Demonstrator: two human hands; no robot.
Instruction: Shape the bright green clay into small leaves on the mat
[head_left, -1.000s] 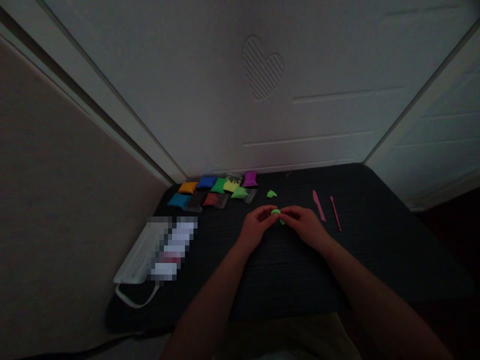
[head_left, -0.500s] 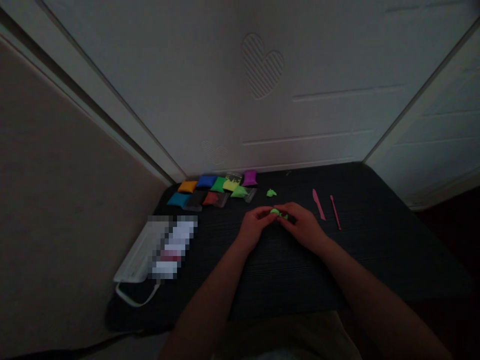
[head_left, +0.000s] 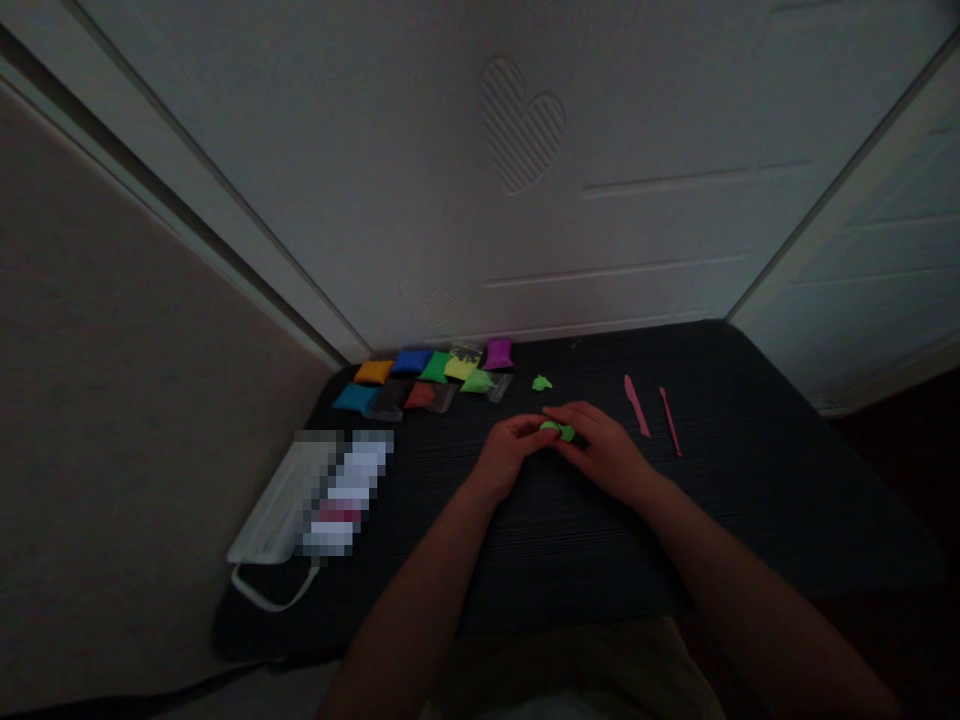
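Dark tabletop (head_left: 525, 560) with two hands meeting near its middle: left (head_left: 506, 455) and right (head_left: 604, 450), fingers curled nearly closed, pinching bright green clay (head_left: 558, 431) that stretches sideways between them. Colored clay packets (head_left: 435, 367) lie beyond, leftward; a pink plastic knife (head_left: 637, 405) points away, at right.

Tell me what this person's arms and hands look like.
The left hand and right hand are ungloved. The left forearm and right forearm taper towards the wrists, with no sleeve, watch, cable or bold marking in view. Thin rings cannot be ruled out.
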